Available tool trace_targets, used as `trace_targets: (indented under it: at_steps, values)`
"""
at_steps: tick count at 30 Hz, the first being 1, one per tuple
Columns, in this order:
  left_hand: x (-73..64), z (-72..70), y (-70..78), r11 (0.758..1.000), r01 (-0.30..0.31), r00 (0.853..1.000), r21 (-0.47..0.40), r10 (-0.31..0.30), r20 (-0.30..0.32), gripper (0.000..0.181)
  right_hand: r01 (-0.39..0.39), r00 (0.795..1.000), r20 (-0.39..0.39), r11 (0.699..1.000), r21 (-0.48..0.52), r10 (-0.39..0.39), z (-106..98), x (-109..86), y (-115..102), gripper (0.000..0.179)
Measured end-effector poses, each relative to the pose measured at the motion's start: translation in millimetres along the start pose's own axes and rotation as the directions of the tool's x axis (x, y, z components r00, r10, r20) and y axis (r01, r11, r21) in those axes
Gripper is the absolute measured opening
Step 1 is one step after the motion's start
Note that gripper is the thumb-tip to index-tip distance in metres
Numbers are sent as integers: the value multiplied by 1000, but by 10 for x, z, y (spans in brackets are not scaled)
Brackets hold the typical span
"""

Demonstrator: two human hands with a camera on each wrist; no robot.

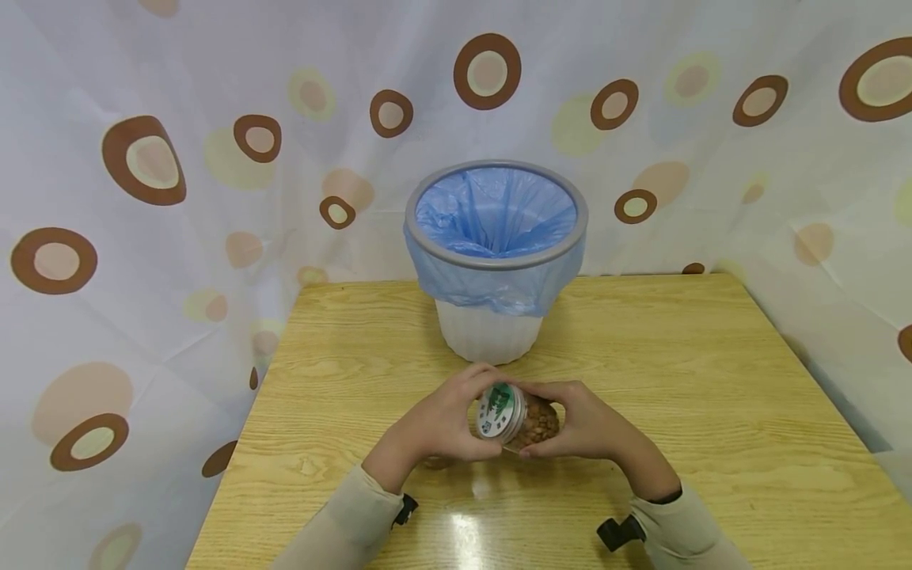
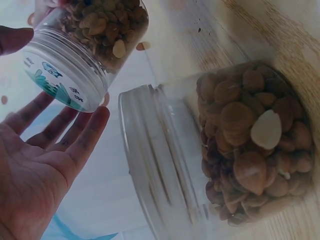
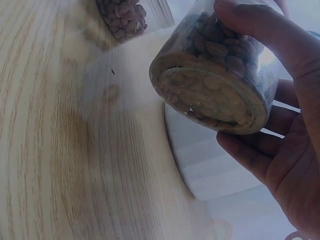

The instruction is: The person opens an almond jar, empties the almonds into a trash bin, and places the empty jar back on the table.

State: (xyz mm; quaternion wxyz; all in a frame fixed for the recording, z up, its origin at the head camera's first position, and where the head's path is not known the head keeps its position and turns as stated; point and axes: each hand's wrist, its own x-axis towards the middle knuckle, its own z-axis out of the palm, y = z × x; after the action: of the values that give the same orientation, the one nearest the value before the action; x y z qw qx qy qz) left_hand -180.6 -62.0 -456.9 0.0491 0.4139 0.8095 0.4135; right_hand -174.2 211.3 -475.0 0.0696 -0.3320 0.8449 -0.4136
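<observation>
A clear jar of brown almond-like nuts (image 1: 537, 422) is held tilted above the table, its white lid with a green print (image 1: 496, 412) facing left. My right hand (image 1: 587, 419) grips the jar's body near the base, thumb on one side and fingers on the other. My left hand (image 1: 452, 416) holds the lid end between thumb and fingertips, with its palm away from the lid. A second lidded jar of nuts (image 2: 255, 145) stands on the table, close in the left wrist view. In the head view, the left hand and wrist hide most of it.
Behind the hands stands a white bin (image 1: 488, 328) with a grey rim and a blue bag liner (image 1: 499, 206). The wooden table (image 1: 663, 356) meets a patterned cloth backdrop (image 1: 541, 79) at the back and sides.
</observation>
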Motion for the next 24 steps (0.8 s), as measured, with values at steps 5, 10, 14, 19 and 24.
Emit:
trace_targets:
  at_steps: [5,10,14,19,24]
  values:
    - [8,-3,13,999,37,999,20,-37,-13,78,-10,1000,0,1000,2,10,-6,6,-18,87]
    - [14,-6,12,998,58,998,29,-57,-19,74,-26,1000,6,1000,4,26,-13,9,-43,86]
    - [16,-12,3,997,64,998,31,-63,-25,68,-34,999,8,999,4,34,-17,13,-38,86]
    - [20,-11,1,997,77,997,7,-77,-32,65,-31,999,12,999,6,31,-18,10,-29,86]
    - [21,-4,0,994,107,993,-29,-108,-35,63,-25,1000,19,1000,9,25,-14,10,-26,85]
